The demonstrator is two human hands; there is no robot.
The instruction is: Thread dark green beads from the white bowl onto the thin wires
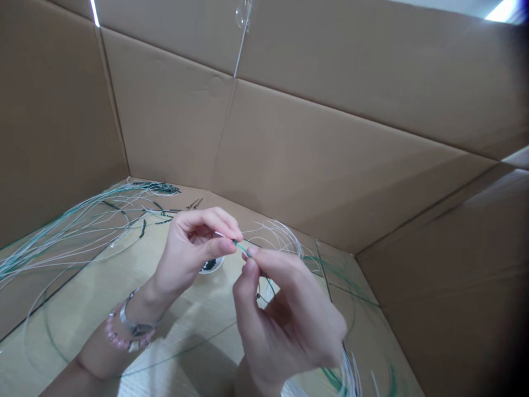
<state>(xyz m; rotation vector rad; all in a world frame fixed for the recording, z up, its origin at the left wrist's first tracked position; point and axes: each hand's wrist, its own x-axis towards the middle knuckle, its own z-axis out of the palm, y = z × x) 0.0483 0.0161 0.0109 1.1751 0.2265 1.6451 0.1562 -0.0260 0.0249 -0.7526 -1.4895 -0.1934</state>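
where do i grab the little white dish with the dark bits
Pinch the exposed near rim of the white dish from above, on your side: it's a round lip, the dark bits sit inside, and your left hand covers the far part.

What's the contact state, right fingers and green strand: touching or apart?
Touching. The head view shows the right fingers pinching the green strand between thumb and forefinger.

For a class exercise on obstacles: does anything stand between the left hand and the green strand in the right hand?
Nothing visible: the green strand runs from the right hand straight to the fingertips of the left hand.
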